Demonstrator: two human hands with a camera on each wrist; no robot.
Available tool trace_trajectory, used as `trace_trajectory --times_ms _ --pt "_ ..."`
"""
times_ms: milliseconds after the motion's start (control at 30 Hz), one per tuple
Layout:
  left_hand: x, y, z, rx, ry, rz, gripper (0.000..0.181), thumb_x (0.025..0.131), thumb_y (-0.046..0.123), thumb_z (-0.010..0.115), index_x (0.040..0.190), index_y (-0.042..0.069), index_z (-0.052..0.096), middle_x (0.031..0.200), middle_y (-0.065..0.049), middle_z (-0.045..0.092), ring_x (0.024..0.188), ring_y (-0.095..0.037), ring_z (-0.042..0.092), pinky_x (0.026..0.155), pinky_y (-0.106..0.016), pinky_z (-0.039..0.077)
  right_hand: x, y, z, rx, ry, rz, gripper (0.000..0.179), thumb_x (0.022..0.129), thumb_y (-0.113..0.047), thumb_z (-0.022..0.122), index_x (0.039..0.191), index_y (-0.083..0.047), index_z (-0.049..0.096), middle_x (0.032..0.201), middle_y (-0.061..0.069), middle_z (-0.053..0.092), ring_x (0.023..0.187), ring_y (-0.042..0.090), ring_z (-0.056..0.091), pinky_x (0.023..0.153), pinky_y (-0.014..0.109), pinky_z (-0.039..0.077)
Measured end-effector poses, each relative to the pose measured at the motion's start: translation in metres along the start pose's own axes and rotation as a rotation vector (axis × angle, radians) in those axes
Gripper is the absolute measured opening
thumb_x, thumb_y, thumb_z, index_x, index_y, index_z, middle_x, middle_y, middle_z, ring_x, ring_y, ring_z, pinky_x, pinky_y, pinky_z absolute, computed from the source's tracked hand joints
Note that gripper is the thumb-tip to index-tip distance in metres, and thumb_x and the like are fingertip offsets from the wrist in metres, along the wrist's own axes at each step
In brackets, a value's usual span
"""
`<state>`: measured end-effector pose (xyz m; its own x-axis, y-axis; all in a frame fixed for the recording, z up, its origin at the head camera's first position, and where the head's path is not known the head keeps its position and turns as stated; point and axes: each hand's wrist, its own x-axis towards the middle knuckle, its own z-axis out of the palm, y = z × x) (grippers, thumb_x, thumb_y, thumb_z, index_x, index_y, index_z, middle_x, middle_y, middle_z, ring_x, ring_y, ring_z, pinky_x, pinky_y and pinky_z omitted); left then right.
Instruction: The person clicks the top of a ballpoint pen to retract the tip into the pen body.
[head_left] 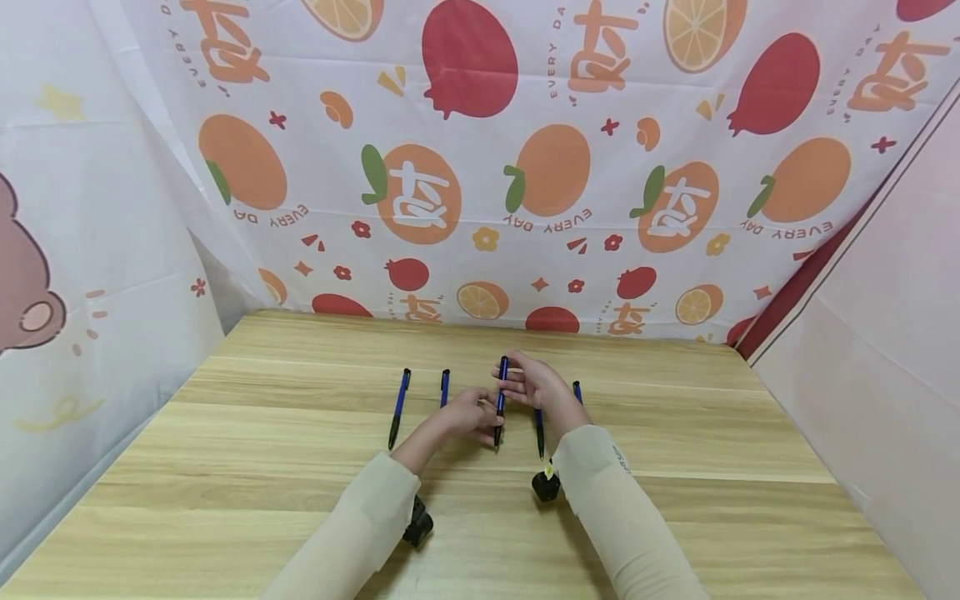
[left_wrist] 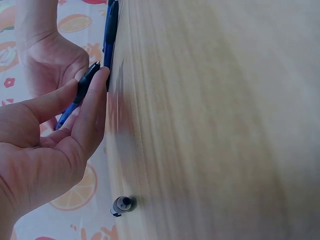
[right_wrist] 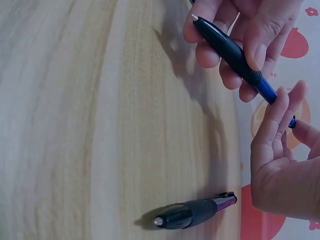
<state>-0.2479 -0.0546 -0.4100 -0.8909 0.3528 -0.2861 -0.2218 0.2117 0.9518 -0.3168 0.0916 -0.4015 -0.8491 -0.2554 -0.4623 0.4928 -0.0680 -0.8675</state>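
A blue pen with a black grip [head_left: 502, 390] is held off the table between both hands, tip toward the person. My left hand [head_left: 471, 412] pinches its black grip between thumb and fingers, as the left wrist view shows. Up at the clip end, my right hand [head_left: 538, 387] pinches the same pen [right_wrist: 230, 57] with thumb and fingertips. One similar pen [head_left: 539, 433] lies below the right hand, partly hidden by it. Another pen [head_left: 445, 387] is just beyond the left hand, its lower part covered.
To the left a pen [head_left: 400, 408] lies on the wooden table [head_left: 262, 467]; one more pen [head_left: 577, 392] shows behind the right wrist. Black wrist cameras hang under both sleeves. A fruit-print cloth [head_left: 480, 250] borders the table's far edge.
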Motion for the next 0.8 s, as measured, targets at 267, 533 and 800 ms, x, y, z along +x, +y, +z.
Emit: trace_trajectory --times_ms 267,533,800 --pt "-0.0002 -0.0004 0.0014 -0.008 0.008 0.012 0.024 0.088 -0.008 0.052 0.111 -0.01 0.045 0.098 -0.022 0.06 0.072 -0.022 0.06 0.066 -0.038 0.055 0.0022 0.0021 0.0003 -0.001 0.017 0.002 0.039 0.096 -0.031 0.046 0.117 -0.001 0.057 0.105 0.009 0.065 0.061 0.009 0.061 0.066 0.025 0.053" --pt "-0.0017 -0.0021 0.0055 -0.005 0.037 0.011 0.022 0.087 -0.008 0.053 0.108 -0.009 0.046 0.093 -0.02 0.061 0.069 -0.022 0.059 0.064 -0.037 0.055 0.0021 0.0039 -0.0005 -0.015 0.022 0.007 0.04 0.094 -0.031 0.048 0.117 0.0 0.056 0.091 0.003 0.066 0.064 0.01 0.06 0.076 0.029 0.051" --pt "-0.0026 -0.0013 0.0076 -0.024 0.065 0.007 0.02 0.086 -0.01 0.054 0.105 -0.008 0.048 0.09 -0.021 0.063 0.065 -0.022 0.059 0.061 -0.037 0.055 0.0016 0.0037 0.0007 -0.023 0.011 0.007 0.045 0.096 -0.032 0.045 0.124 0.002 0.051 0.109 0.01 0.063 0.059 0.008 0.058 0.064 0.024 0.052"
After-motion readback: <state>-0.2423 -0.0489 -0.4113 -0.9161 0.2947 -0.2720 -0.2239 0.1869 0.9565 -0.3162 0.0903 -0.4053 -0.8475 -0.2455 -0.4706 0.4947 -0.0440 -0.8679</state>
